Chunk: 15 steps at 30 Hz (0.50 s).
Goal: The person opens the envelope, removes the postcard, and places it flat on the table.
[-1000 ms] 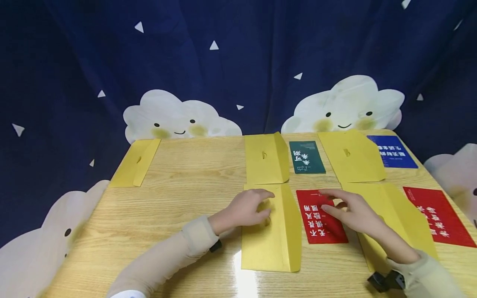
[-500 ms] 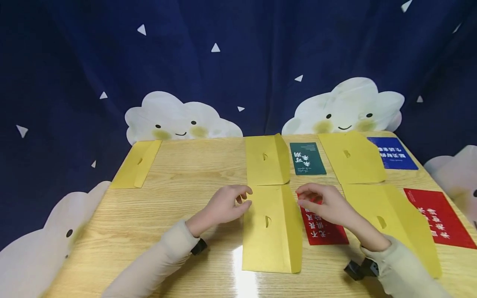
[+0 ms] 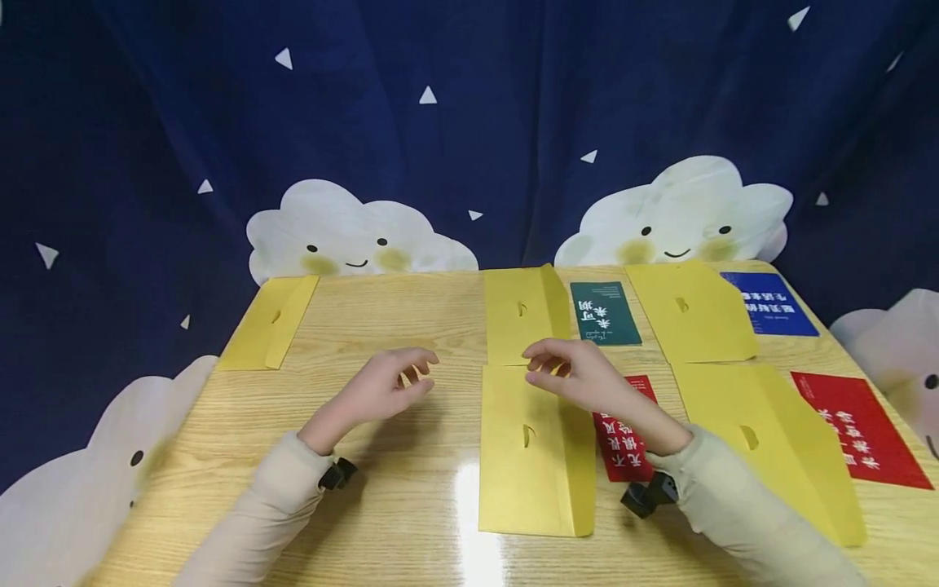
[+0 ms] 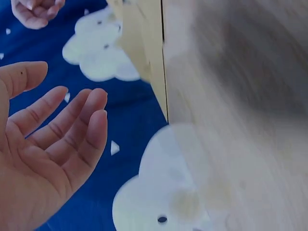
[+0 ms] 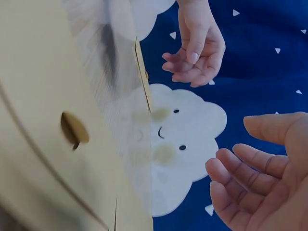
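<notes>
My left hand hovers over the bare wood left of the middle envelopes, fingers loosely bent and holding nothing. Above the near middle yellow envelope is my right hand, also holding nothing, its fingers relaxed. That envelope lies with its flap opened to the right and a small slit in its face. A red card with white characters beside it is partly hidden by my right forearm. In the left wrist view the left hand shows its palm and loosely bent fingers; the right wrist view shows the right hand likewise.
Other yellow envelopes lie at the far middle, far right, near right and far left. A green card, a blue card and another red card lie among them. A dark blue cloud-print curtain hangs behind the wooden table.
Both hands have moved left: the left hand from over the near middle envelope to the bare wood, the right hand from the red card to above that envelope. The envelopes and cards stayed put.
</notes>
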Tool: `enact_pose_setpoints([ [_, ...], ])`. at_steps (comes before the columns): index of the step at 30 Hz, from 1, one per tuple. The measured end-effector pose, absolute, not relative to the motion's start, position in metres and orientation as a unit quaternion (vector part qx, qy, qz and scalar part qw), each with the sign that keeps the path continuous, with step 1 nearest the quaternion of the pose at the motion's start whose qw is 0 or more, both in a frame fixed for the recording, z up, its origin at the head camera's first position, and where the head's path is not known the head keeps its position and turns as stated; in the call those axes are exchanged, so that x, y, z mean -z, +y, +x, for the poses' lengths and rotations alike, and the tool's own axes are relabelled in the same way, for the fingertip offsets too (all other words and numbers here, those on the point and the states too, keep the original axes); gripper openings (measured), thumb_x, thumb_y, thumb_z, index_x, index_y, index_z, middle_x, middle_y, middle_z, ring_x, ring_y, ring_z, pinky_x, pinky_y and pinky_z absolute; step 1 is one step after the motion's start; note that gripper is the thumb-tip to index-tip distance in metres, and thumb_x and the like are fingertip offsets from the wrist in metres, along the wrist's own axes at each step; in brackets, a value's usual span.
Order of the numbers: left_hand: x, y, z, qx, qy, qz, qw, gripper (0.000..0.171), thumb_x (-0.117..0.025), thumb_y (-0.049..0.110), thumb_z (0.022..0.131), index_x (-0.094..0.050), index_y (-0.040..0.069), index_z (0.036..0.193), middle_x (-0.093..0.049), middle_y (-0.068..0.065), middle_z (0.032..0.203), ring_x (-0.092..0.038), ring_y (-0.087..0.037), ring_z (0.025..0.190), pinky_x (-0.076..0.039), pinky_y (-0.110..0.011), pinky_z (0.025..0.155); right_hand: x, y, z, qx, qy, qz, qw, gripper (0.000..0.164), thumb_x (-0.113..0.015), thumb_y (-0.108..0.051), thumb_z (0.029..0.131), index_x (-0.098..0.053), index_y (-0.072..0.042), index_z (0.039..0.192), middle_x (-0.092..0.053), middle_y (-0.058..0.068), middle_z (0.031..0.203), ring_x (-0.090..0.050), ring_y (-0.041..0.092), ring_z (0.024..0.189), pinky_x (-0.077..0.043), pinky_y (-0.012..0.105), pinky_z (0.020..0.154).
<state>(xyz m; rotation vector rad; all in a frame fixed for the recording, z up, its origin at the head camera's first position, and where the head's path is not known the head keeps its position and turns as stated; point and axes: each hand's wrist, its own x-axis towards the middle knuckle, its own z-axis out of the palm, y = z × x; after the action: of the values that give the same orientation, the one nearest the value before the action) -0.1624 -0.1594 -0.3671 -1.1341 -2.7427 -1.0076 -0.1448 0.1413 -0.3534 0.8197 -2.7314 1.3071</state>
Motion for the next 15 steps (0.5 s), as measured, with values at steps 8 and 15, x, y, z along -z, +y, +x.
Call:
enact_pose_setpoints([
  [8,0.357,-0.196,-0.173,0.316,-0.891,-0.324,-0.027,0.028,-0.06,0.015,0.088,-0.058,0.005,0.114,-0.063,-0.008,0.094,-0.06,-0.016,0.078,-0.048,-0.027,0.062,0.349,0.104,-0.16,-0.416,-0.854,0.311,0.005,0.025,-0.067,-0.012,0.082,-0.064,-0.001,0.103,-0.064,0.001,0.083,-0.059,0.013,0.074,-0.049,0.026,0.064],
  [15,0.351,-0.232,-0.182,0.285,-0.908,-0.305,-0.047,0.019,-0.061,0.01,0.086,-0.059,0.003,0.103,-0.061,-0.001,0.084,-0.059,-0.014,0.07,-0.047,-0.03,0.064,0.346,0.071,-0.176,-0.391,-0.849,0.354,-0.015,0.028,-0.067,-0.015,0.082,-0.063,-0.001,0.106,-0.065,0.003,0.085,-0.061,0.012,0.075,-0.048,0.023,0.064],
])
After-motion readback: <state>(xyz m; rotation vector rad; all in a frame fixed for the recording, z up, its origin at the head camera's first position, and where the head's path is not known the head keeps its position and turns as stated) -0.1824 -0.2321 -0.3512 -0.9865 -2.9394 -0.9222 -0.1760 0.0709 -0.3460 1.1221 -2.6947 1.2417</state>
